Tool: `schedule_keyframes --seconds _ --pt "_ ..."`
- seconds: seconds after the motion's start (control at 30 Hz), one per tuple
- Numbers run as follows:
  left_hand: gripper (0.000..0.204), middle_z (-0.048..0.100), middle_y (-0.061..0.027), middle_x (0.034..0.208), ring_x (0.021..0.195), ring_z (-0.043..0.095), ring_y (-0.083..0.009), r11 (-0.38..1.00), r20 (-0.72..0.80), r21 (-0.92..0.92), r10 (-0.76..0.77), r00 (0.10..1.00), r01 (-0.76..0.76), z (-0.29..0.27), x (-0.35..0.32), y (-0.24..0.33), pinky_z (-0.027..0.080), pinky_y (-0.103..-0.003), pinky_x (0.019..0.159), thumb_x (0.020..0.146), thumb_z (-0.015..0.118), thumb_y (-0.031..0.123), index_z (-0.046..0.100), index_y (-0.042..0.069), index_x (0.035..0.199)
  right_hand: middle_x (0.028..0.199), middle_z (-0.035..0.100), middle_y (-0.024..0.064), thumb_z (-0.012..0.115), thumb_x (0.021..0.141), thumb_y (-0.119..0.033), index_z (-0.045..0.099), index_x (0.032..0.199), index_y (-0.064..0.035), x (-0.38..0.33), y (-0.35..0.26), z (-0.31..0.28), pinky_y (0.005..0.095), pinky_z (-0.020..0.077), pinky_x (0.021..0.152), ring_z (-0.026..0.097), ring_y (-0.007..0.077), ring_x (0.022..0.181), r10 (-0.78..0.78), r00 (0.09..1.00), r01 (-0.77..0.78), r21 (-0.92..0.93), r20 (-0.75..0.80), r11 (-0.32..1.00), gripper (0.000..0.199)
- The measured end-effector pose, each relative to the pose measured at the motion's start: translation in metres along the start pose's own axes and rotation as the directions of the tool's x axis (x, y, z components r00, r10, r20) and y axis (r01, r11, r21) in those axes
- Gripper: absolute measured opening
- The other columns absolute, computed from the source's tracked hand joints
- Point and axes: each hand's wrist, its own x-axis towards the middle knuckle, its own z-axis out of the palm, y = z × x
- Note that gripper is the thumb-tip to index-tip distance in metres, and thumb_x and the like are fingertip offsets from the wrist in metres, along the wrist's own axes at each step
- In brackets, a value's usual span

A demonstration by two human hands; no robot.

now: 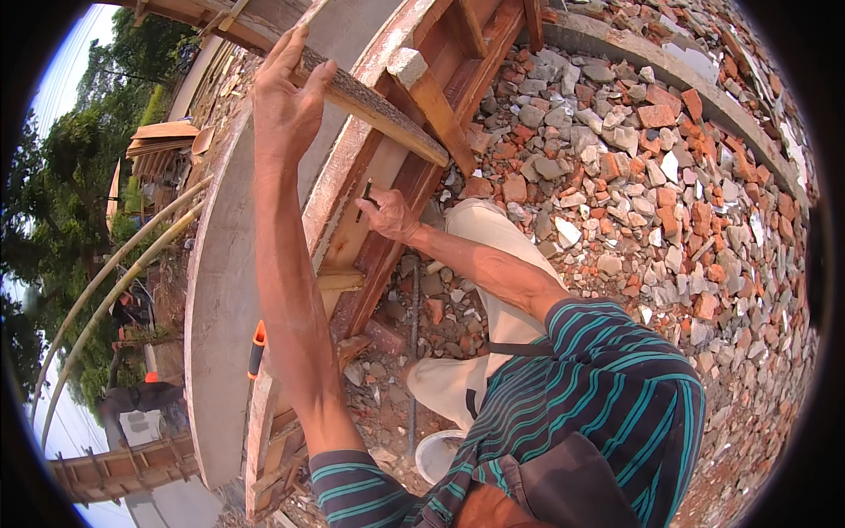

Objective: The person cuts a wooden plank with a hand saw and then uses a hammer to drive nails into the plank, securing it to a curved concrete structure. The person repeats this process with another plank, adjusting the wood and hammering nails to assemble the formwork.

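My left hand (286,101) is at a long wooden batten (378,110), its straight fingers and thumb on either side of it. The batten slants down to the right across the wooden formwork (352,163). My right hand (390,214) pinches a thin dark pencil (363,195), its tip pointing up beside the formwork's inner board. A shorter timber piece (433,101) crosses the batten near its lower right end. To the left of the formwork runs a curved grey concrete face (220,308). Beside my left forearm a tool with an orange and black handle (257,350) rests against the formwork.
Broken bricks and concrete rubble (616,167) cover the ground at right, bounded by a concrete curb (634,66). A steel bar (415,352) and a white bucket (437,455) are near my legs. Two curved poles (123,273) stand at left, with another person (141,400) below.
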Motion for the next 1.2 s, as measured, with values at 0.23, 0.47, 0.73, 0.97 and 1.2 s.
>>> schedule_keyframes --seconds 0.23,0.47,0.73,0.97,1.2 --pt "0.055 0.051 -0.0247 0.141 0.134 0.047 -0.0364 0.829 -0.049 0.48 0.353 0.934 -0.288 -0.005 -0.012 -0.06 0.037 -0.041 0.111 0.083 0.068 0.017 0.056 0.001 0.135 0.069 0.052 0.0204 0.063 0.092 -0.018 0.053 0.082 -0.0008 -0.061 -0.029 -0.013 0.0397 0.0419 0.053 0.054 0.0356 0.059 -0.05 0.982 0.104 -0.3 0.183 0.948 0.023" --pt "0.072 0.033 -0.0215 0.155 0.139 0.041 -0.0337 0.934 -0.128 -0.258 -0.288 0.949 0.249 -0.022 -0.126 0.062 0.036 -0.041 0.114 0.076 0.064 0.003 0.044 0.005 0.145 0.085 0.063 0.0102 0.049 0.097 -0.021 0.056 0.092 -0.0026 -0.057 -0.042 -0.103 0.0298 0.0474 0.058 0.056 0.015 0.063 0.64 0.756 -0.47 0.563 -0.141 0.68 0.02" --pt "0.048 0.049 -0.0215 0.142 0.134 0.045 -0.0421 0.926 0.05 -0.266 -0.265 0.963 0.269 0.016 -0.315 0.131 0.045 -0.048 0.108 0.07 0.062 -0.018 0.06 0.004 0.112 0.101 0.068 0.0154 0.042 0.096 -0.063 0.046 0.123 -0.0161 -0.073 -0.003 -0.092 0.0367 0.051 0.072 0.06 0.0226 0.078 0.695 0.549 -0.734 0.665 0.465 0.135 0.054" --pt "0.046 0.05 -0.0205 0.139 0.133 0.048 -0.0391 0.937 -0.069 -0.155 -0.325 0.943 0.312 0.04 -0.409 0.151 0.047 -0.046 0.108 0.075 0.067 -0.015 0.057 0.007 0.114 0.091 0.071 0.0122 0.039 0.098 -0.063 0.056 0.119 -0.0099 -0.091 -0.035 -0.081 0.017 0.0329 0.038 0.042 0.0033 0.045 0.73 0.599 -0.7 0.659 0.331 0.276 0.06" --pt "0.055 0.047 -0.0209 0.142 0.13 0.049 -0.0421 0.932 -0.179 -0.091 -0.363 0.915 0.352 0.056 -0.455 0.164 0.049 -0.048 0.104 0.073 0.069 -0.016 0.059 0.006 0.122 0.092 0.071 0.0097 0.04 0.1 -0.06 0.05 0.131 -0.0092 -0.099 -0.056 -0.073 0.0162 0.0294 0.037 0.038 0.0011 0.044 0.621 0.689 -0.702 0.56 0.374 0.441 0.06"
